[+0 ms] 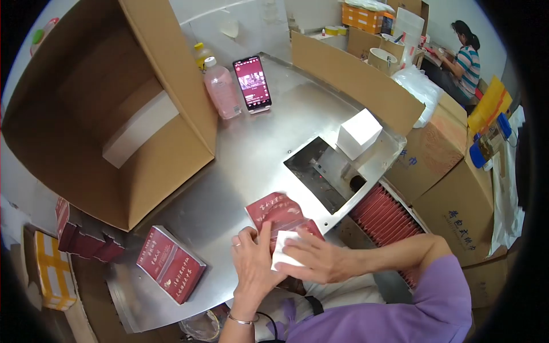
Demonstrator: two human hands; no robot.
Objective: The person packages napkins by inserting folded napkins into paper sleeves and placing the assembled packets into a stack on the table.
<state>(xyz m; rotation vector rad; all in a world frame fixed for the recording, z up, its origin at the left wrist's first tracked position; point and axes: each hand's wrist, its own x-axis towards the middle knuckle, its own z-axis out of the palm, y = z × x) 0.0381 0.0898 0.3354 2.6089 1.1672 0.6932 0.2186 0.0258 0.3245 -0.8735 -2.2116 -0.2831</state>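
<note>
A red printed carton with an open flap lies at the front of the metal table, near my body. My left hand grips the carton's near left side, fingers resting on its printed face. In my right hand is a white stack of folded tissues, pressed against the carton's near end. How far the stack sits inside the carton is hidden by my hands. To the left, a closed red box with white lettering lies on the table.
A large open cardboard box stands at left with a white block inside. Behind are a pink bottle and a propped phone. A white box stands by a table cutout. Flat red cartons fill a box at right. Another person sits far back.
</note>
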